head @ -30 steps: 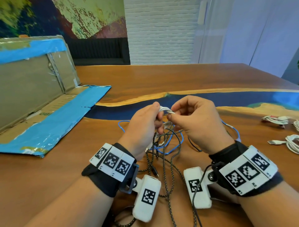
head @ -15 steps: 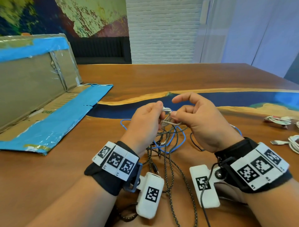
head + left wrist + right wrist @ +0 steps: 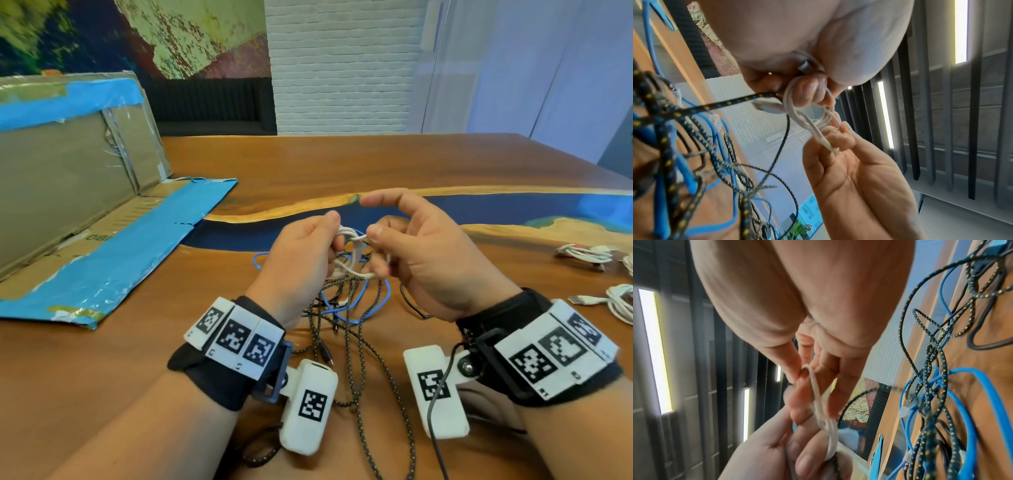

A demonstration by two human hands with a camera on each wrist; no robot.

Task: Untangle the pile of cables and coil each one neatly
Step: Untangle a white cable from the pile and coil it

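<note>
Both hands work above the table [image 3: 342,164]: the left hand [image 3: 294,260] grips a small white cable [image 3: 352,240] coil, and the right hand [image 3: 428,263] pinches its loose strand, index finger raised. Beneath hang a blue cable [image 3: 356,315] and braided black cable [image 3: 356,359], tangled; coiled white cables [image 3: 582,253] lie far right.

Right hand [image 3: 813,353] pinching white cable [image 3: 818,402], left hand [image 3: 777,451] gripping its coil, blue cable [image 3: 982,386] beside
</note>
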